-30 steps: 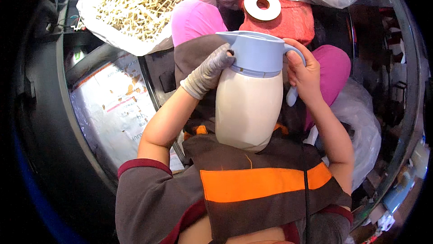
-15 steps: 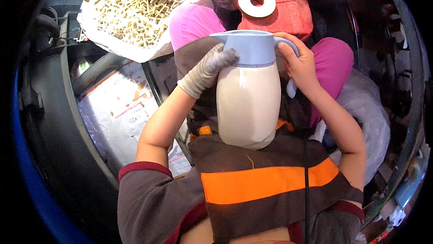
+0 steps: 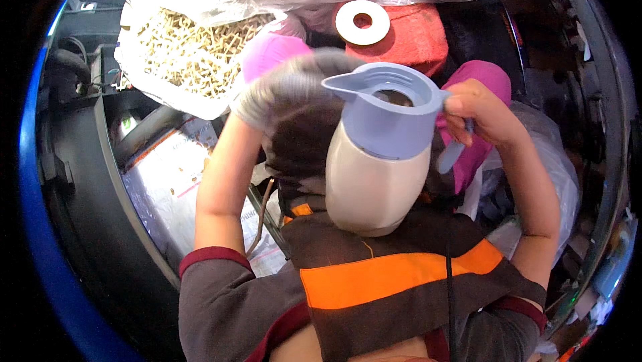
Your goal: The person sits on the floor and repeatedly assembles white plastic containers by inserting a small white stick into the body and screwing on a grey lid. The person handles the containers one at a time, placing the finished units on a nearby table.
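A jug (image 3: pixel 378 178) with a cream body and a light blue collar, spout and handle stands tilted on my lap against the brown apron. Its top is uncovered, and a dark round mouth shows within the blue rim. Around the handle on the right, my right hand (image 3: pixel 483 111) is closed, bare-skinned; the handle's lower end sticks out below the fingers. My left hand (image 3: pixel 291 87), in a grey-white glove, is smeared by motion just left of and behind the spout. Whether its fingers touch the jug cannot be made out.
Beyond my left knee sits a white bag (image 3: pixel 170 98) full of short beige pieces. A white ring-shaped roll (image 3: pixel 346 33) rests on a red cloth-covered block (image 3: pixel 421 37) ahead. Clear plastic (image 3: pixel 535 141) lies at the right, a black frame (image 3: pixel 100 174) at the left.
My left hand has come off the jug's collar and swung left. The jug has tipped, so its mouth now shows. My right hand, still on the handle, has shifted right and slightly down.
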A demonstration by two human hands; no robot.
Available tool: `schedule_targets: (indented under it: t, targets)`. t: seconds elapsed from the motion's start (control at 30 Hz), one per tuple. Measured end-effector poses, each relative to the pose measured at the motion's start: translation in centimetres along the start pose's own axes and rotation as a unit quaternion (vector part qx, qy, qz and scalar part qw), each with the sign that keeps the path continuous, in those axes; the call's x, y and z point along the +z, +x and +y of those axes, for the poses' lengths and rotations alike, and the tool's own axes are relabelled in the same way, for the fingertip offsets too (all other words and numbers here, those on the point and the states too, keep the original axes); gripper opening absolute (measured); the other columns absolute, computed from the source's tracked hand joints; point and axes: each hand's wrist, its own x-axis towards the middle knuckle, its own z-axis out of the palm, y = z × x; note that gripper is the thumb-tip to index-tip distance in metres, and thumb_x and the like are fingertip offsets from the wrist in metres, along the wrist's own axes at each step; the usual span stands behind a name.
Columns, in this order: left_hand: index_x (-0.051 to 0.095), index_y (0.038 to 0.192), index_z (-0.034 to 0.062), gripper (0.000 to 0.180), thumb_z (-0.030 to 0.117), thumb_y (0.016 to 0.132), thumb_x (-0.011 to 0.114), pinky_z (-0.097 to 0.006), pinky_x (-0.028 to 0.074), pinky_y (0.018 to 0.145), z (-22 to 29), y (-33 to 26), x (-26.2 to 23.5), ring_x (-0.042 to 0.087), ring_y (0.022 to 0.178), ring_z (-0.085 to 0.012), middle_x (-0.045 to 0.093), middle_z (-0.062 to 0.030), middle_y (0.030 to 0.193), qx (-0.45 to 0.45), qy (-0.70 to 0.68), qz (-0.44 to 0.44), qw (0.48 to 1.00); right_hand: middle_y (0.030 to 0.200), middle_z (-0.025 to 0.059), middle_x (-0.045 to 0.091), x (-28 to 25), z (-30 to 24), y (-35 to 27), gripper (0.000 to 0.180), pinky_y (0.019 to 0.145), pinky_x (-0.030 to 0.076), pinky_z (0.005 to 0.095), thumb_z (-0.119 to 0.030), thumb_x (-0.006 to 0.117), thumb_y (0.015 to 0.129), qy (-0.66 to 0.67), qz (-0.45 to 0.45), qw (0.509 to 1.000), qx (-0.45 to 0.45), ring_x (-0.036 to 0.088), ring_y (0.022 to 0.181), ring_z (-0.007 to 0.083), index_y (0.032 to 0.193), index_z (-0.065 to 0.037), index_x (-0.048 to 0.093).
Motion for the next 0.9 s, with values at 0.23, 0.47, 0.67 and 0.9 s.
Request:
schedule_targets:
  t: [0.23, 0.47, 0.67, 0.9]
  targets:
    - [0.043, 0.133, 0.0130, 0.082, 0.059, 0.068, 0.065, -0.045, 0.038, 0.097, -3.4, 13.5, -2.1, 0.046, 0.117, -0.0372, 0.047, -0.0226, 0.125, 0.022, 0.654, 0.255, 0.712, 0.047, 0.0008, 0.044, -2.9, -0.2, -7.8, 0.043, 0.043, 0.036, 0.0246, -0.040, 0.052, 0.088, 0.051, 0.227, 0.963, -0.138, 0.046, 0.042, 0.0104, 0.060, -0.009, 0.046]
    - [0.059, 0.109, 0.0082, 0.046, 0.037, 0.074, 0.063, -0.040, 0.047, 0.082, -2.9, 12.9, -5.6, 0.061, 0.094, -0.0316, 0.062, -0.0210, 0.102, 0.081, 0.428, 0.346, 0.831, 0.054, -0.0013, 0.048, -4.2, -2.0, -5.0, 0.040, 0.047, 0.035, 0.0229, -0.043, 0.054, 0.088, -0.140, 0.434, 0.871, -0.181, 0.046, 0.050, 0.0077, 0.070, -0.007, 0.055]
    - [0.047, 0.125, 0.0002, 0.062, 0.032, 0.077, 0.070, -0.031, 0.047, 0.084, 12.0, 6.8, -1.5, 0.057, 0.095, -0.0181, 0.058, -0.0133, 0.108, 0.296, 0.284, 0.262, 0.874, 0.061, 0.0039, 0.057, -4.2, -0.5, 2.6, 0.039, 0.050, 0.043, 0.0239, -0.038, 0.059, 0.086, -0.170, 0.385, 0.873, -0.244, 0.056, 0.054, 0.0092, 0.094, -0.001, 0.065]
    - [0.051, 0.123, 0.0022, 0.068, 0.046, 0.074, 0.066, -0.039, 0.046, 0.086, 12.0, 11.6, 5.5, 0.060, 0.097, -0.0319, 0.059, -0.0191, 0.110, 0.228, 0.724, 0.199, 0.620, 0.079, 0.0106, 0.063, -3.4, -1.7, 3.6, 0.039, 0.048, 0.047, 0.0297, -0.033, 0.063, 0.082, -0.216, 0.339, 0.896, -0.190, 0.059, 0.054, 0.0162, 0.107, -0.004, 0.062]
